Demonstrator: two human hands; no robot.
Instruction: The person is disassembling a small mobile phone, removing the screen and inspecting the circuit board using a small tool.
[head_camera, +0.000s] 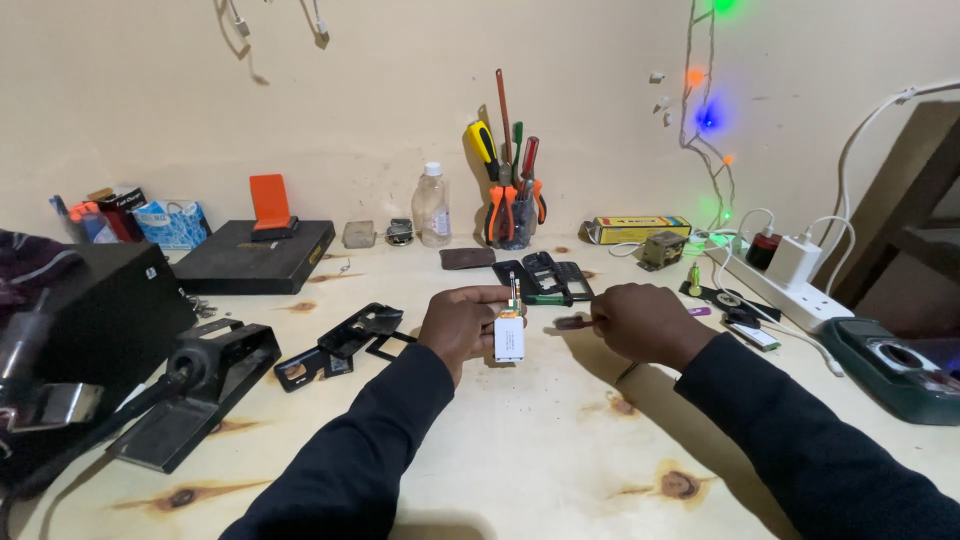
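The landmark is the cup of tools (511, 215), which stands at the back of the pale wooden desk (520, 440) against the wall. Just to the left of the cup stands a clear plastic bottle (431, 205) with a white cap. To the right of the cup lies a long yellow box (640, 229) with a red and blue label on its side. Far to the left of the cup, by the wall, a light blue packet (172, 223) and a dark red packet (122, 211) stand together. Between them and the cup, an orange flat stand (269, 205) is upright on a black square block (255, 256).

In front of the cup, over the desk, the left hand (462, 322) is closed on a small white battery-like block (509, 335). The thumb and fingers pinch its left edge, and the block hangs upright just to the right of this grip. A thin green board with a metal tip sticks up from its top. The right hand (645, 322) is closed on a small dark tool (572, 322), whose end points left toward the white block and stays a little apart from it. Behind the hands, nearer the cup, lies a black phone frame (545, 275).
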